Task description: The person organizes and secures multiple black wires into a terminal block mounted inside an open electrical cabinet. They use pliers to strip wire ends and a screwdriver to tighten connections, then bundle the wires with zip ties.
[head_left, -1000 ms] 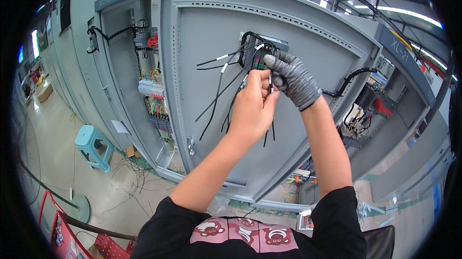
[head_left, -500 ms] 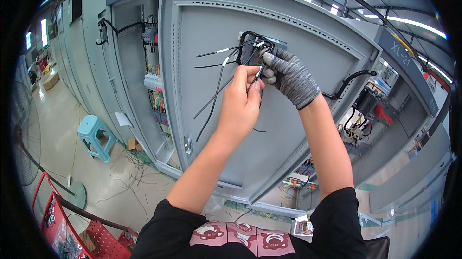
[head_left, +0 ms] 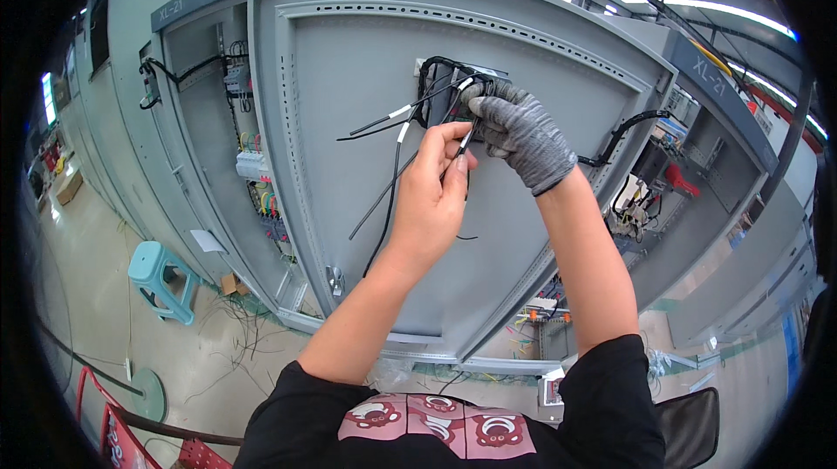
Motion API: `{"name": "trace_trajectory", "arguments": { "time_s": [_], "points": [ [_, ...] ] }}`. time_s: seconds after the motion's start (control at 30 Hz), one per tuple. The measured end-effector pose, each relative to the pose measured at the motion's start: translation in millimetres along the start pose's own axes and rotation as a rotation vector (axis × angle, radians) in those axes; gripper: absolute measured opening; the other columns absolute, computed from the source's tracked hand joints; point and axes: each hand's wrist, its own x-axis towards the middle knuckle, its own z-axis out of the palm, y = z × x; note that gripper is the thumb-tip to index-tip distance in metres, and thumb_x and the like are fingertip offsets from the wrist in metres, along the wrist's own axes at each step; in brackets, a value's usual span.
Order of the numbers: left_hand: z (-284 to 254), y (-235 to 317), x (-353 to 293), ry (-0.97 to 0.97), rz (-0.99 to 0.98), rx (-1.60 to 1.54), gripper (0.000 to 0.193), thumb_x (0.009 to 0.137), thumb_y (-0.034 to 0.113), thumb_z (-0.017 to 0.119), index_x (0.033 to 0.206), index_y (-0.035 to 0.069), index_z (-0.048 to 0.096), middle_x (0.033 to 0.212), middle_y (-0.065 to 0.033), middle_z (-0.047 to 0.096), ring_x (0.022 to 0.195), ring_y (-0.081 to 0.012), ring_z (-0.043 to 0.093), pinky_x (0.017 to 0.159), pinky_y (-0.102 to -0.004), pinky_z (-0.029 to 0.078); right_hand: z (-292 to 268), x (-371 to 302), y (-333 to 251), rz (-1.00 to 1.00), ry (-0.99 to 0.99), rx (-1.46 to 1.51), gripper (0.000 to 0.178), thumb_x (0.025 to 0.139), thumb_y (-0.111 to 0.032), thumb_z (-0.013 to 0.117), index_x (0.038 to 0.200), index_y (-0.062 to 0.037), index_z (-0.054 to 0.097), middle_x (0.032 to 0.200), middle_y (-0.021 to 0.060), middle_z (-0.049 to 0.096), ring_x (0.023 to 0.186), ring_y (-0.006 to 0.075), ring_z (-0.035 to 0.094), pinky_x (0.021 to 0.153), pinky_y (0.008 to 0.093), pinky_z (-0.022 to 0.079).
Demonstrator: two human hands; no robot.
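Note:
Black wires (head_left: 381, 207) with white marker sleeves fan out from a small device (head_left: 443, 103) on the inner face of a grey cabinet door (head_left: 357, 59). My bare left hand (head_left: 433, 186) pinches one black wire (head_left: 468, 136) between thumb and fingers, just below the device. Touching the upper part of the same wire is my right hand (head_left: 523, 139), in a grey knitted glove, its fingers curled in at the device's lower right. Those gloved fingertips hide part of the device, and what they grip is partly covered.
A black cable loom (head_left: 623, 138) crosses the door's right edge. Open cabinets with wired components (head_left: 253, 164) stand on both sides. A turquoise stool (head_left: 161, 277) is on the floor at left, near wire scraps (head_left: 244, 325). A red cart (head_left: 118, 434) is at lower left.
The view has shifted slightly, so the door sits further left. Both hands stay at the same wire, the gloved fingers curled a little more. The loose wires have swung slightly.

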Motion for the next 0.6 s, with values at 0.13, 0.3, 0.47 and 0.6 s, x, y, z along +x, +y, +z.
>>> {"name": "trace_trajectory", "arguments": {
  "time_s": [0.13,0.3,0.47,0.6],
  "points": [
    [-13.4,-5.2,3.3,-0.037,0.022,-0.003,0.034,0.093,-0.001,0.046,0.126,0.0,0.05,0.092,-0.0035,0.057,0.071,-0.0048,0.047,0.064,-0.0208,0.042,-15.4,-9.5,-9.0,0.039,-0.046,-0.288,0.025,0.088,-0.031,0.066,0.088,-0.0068,0.065,0.063,-0.0009,0.057,0.049,0.0061,0.047,0.042,0.0209,0.035],
    [-9.1,-15.5,0.7,-0.06,0.04,0.006,0.035,0.093,-0.002,0.045,0.128,-0.001,0.048,0.094,-0.0041,0.056,0.069,-0.0045,0.047,0.064,-0.0201,0.042,-5.7,-25.1,-30.6,-0.039,0.015,-0.441,0.03,0.089,-0.035,0.065,0.086,-0.005,0.063,0.063,-0.0001,0.058,0.05,0.0062,0.05,0.045,0.0208,0.038],
    [9.3,-22.2,-3.5,-0.078,0.103,-0.035,0.035,0.094,-0.002,0.045,0.129,-0.003,0.043,0.093,-0.0074,0.056,0.068,-0.0055,0.048,0.063,-0.0204,0.043,-5.4,-19.9,-32.8,-0.015,0.029,-0.548,0.029,0.088,-0.033,0.066,0.088,-0.0036,0.065,0.063,0.001,0.059,0.05,0.0067,0.051,0.045,0.021,0.04],
    [13.0,-20.8,-1.2,-0.081,0.092,-0.086,0.035,0.095,-0.001,0.045,0.13,-0.003,0.04,0.097,-0.0084,0.056,0.071,-0.0062,0.05,0.064,-0.0217,0.045,-6.5,-19.4,-33.4,-0.019,0.033,-0.443,0.03,0.084,-0.033,0.072,0.087,-0.0031,0.067,0.063,0.0011,0.059,0.05,0.0065,0.05,0.046,0.0211,0.04]
  ]
}}
